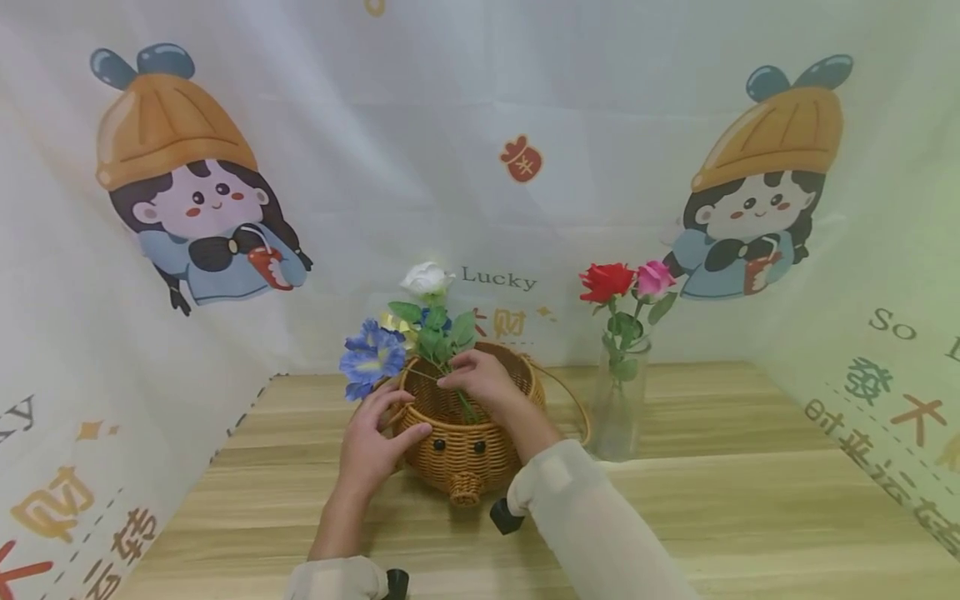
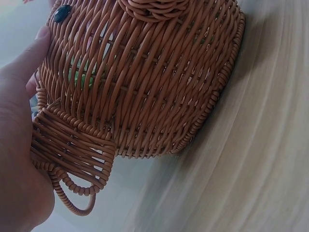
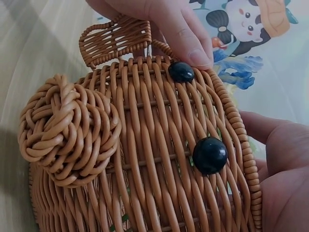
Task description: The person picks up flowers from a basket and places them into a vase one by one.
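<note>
A wicker basket (image 1: pixel 457 450) with black button eyes and a woven snout stands on the wooden table. My left hand (image 1: pixel 371 442) grips its left rim, the thumb lying on the front beside one eye; the left wrist view shows the woven ear (image 2: pixel 72 145) by the palm. Over the basket's opening, my right hand (image 1: pixel 483 383) has curled fingers at the thin stem of a blue flower (image 1: pixel 372 358), which leans out over the left rim. A white rose (image 1: pixel 426 279) with green leaves rises from the basket, and a yellow flower (image 1: pixel 397 325) shows behind the blue one.
To the right of the basket stands a clear glass vase (image 1: pixel 618 417) with a red rose (image 1: pixel 606 282) and a pink rose (image 1: pixel 655 278). The basket's thin handle (image 1: pixel 573 396) hangs toward the vase. A printed cloth (image 1: pixel 480 192) encloses the table at the back and sides.
</note>
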`<state>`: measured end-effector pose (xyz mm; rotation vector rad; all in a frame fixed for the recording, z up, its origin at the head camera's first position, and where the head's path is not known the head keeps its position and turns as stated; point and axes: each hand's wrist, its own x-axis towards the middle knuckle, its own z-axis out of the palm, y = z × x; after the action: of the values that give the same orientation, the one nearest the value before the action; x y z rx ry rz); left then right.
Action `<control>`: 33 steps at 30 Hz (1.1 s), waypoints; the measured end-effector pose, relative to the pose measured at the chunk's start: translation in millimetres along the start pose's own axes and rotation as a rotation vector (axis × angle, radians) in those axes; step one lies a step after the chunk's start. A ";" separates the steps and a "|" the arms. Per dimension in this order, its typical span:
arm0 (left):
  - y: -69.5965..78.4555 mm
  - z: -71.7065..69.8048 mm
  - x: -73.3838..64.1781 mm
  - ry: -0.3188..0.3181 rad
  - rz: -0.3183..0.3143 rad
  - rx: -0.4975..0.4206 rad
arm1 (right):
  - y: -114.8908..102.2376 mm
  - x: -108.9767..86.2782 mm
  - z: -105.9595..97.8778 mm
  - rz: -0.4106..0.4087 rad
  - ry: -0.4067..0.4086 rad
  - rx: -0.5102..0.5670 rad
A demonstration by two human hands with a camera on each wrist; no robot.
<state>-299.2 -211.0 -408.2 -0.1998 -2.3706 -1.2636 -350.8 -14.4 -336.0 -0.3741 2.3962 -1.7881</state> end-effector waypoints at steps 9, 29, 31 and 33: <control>1.3 -0.1 -0.1 0.000 0.001 -0.015 | 0.8 2.2 0.7 0.014 -0.014 -0.014; 2.9 -1.8 -2.1 -0.007 0.016 -0.013 | -0.3 2.9 -0.2 0.121 -0.151 -0.096; 3.5 -1.8 -2.5 -0.006 0.017 -0.012 | 0.0 2.7 0.0 0.121 -0.150 -0.094; 3.6 -1.9 -2.8 -0.005 0.016 -0.012 | 0.4 2.6 0.6 0.120 -0.137 -0.084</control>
<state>-294.9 -210.3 -405.9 -0.2258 -2.3609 -1.2719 -353.1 -15.5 -336.3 -0.3427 2.3512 -1.5629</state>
